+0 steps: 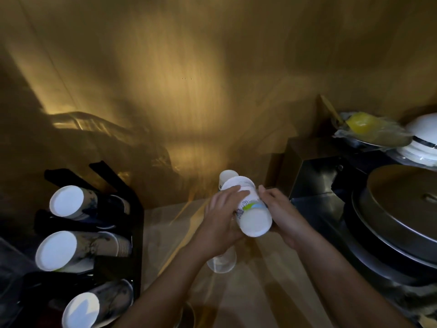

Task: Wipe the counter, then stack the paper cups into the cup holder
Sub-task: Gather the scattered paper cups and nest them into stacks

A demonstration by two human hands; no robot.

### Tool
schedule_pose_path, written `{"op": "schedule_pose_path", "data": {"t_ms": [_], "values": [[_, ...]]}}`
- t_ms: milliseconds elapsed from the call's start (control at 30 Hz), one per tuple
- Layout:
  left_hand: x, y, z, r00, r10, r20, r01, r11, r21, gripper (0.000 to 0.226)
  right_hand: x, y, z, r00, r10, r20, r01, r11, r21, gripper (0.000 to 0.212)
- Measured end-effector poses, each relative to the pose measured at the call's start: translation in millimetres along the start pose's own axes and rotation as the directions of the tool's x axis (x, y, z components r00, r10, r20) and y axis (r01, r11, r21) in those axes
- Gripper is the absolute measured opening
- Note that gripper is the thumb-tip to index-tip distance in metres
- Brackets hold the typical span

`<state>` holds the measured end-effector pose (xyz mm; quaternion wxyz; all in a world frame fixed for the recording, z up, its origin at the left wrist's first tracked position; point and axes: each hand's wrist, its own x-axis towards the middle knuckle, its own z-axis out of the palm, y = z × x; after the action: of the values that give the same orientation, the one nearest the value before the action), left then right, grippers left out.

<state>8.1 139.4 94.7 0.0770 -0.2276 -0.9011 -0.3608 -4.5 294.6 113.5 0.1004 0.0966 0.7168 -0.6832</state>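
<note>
Both hands hold a short stack of white paper cups [254, 217] above the counter, its bottom turned toward me. My left hand [223, 216] wraps the stack's left side with fingers over its top; my right hand [280, 213] grips the right side. Another white cup [227, 177] stands just behind the stack, and one more cup [222, 262] shows below my left hand. The black cup holder [134, 209] stands at the left with three tilted stacks of cups [67, 202] [59, 250] [81, 308] in its slots.
The beige counter [165, 233] runs between the holder and a dark steel unit with a large round metal lid [402, 209] at the right. Behind that sit white bowls [423, 136] and a plastic-wrapped yellow item [361, 124]. A golden wall rises close behind.
</note>
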Motion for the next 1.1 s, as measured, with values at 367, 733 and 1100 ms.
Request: {"op": "schedule_pose_path", "data": {"t_ms": [367,733,1100], "values": [[-10,-9,-30,0.959,-0.269,-0.089,0.238,0.935,-0.263,0.063,-5,9,9,0.906,-0.268,0.328,0.360,0.895,-0.262,0.063],[-26,-30,-12,0.907,-0.395,0.150,0.422,0.862,-0.281,0.066,7,56,22,0.923,-0.187,0.337,0.317,0.865,-0.389,0.062],[-25,-56,14,0.859,-0.466,0.211,0.434,0.882,0.182,0.038,21,111,32,0.874,-0.316,0.370,0.480,0.435,-0.762,0.044]]}}
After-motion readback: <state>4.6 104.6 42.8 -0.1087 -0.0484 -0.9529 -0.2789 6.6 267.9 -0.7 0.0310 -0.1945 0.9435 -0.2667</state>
